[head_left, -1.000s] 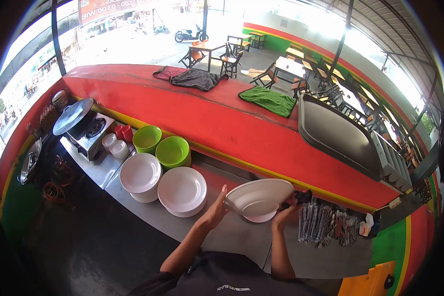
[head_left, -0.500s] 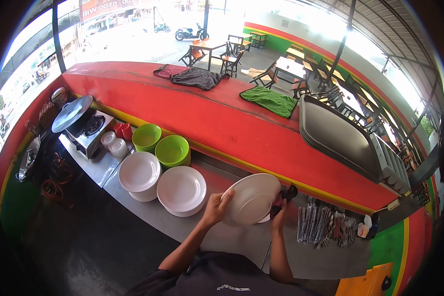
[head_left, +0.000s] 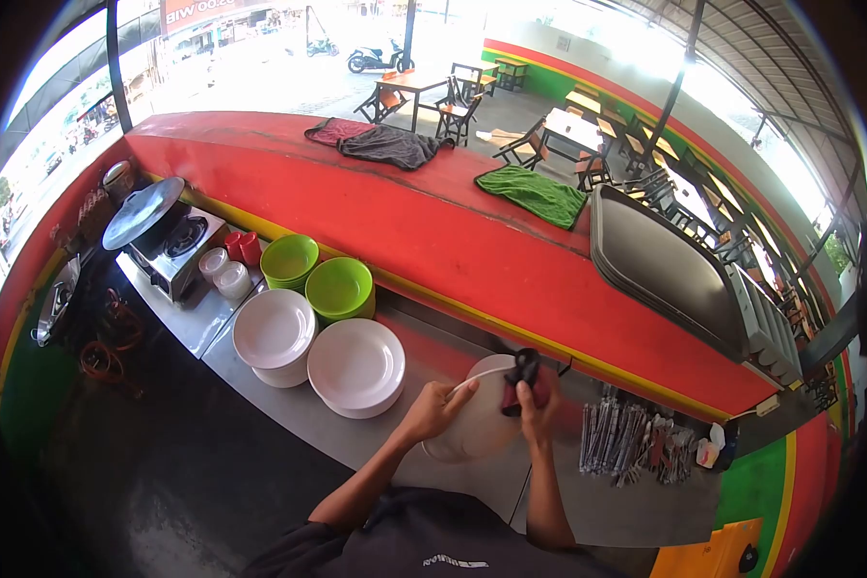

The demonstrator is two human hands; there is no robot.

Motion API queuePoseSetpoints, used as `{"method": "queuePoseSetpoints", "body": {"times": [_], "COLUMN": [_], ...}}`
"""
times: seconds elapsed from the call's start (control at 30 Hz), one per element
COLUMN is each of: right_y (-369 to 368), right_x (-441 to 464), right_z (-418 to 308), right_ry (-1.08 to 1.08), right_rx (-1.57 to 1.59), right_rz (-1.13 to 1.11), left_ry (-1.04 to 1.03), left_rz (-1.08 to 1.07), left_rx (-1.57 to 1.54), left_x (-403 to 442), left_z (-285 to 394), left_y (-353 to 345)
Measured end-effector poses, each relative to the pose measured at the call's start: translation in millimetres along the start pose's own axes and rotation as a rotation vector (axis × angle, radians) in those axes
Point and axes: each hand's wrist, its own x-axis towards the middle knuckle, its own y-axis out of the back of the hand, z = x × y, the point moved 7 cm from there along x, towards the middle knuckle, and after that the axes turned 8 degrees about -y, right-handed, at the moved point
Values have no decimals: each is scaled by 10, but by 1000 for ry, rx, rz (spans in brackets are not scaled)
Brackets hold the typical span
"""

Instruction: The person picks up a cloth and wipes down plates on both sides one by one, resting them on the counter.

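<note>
My left hand (head_left: 435, 412) is closed on the rim of a white plate (head_left: 480, 376), which is turned nearly edge-on, so only a thin strip of it shows. A bunched dark red and black cloth (head_left: 524, 368) is gripped in my right hand (head_left: 539, 414) at the plate's far edge. Below the held plate, another pale round plate (head_left: 472, 433) shows on the metal counter, partly hidden by my hands. To the left stand two stacks of white plates (head_left: 356, 366) and two stacks of green bowls (head_left: 339, 287).
Wrapped cutlery (head_left: 636, 438) lies on the counter at right. Dark trays (head_left: 665, 270) and a green cloth (head_left: 532, 196) rest on the red ledge (head_left: 433, 226). A stove (head_left: 173, 250), red cups (head_left: 250, 249) and small white bowls (head_left: 231, 279) stand at left.
The plate has tipped from showing its broad underside to nearly edge-on. My right hand and the cloth have shifted slightly left and up along its edge. The view has moved slightly.
</note>
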Motion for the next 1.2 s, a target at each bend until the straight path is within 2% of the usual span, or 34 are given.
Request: {"method": "queuePoseSetpoints", "body": {"times": [0.03, 0.1, 0.27, 0.4, 0.6, 0.8, 0.97, 1.2], "right_y": [-72, -170, -205, -148, -42, -63, -40, 27], "right_x": [-11, -44, -29, -88, -210, -291, -270, -276], "right_z": [-245, -553, -617, -215, 385, 709, 593, 819], "right_ry": [-35, 82, 176, -47, -291, -521, -524, -486], "right_rx": [3, -94, -91, 205, 464, 751, 703, 747], "right_rz": [-40, -60, -115, -22, 288, 364, 315, 338], "left_ry": [2, 4, -67, -135, -210, -206, -273, -165], "left_rz": [-26, -77, -81, -58, 18, 67, 162, 66], "left_rx": [71, 214, 164, 153, 67, -41, -165, -163], "left_x": [13, 39, -5, -18, -67, -55, -64, -75], "left_z": [-42, -116, 100, 122, 312, 102, 221, 82], "left_y": [-29, -73, -45, 4, 99, 134, 82, 73]}}
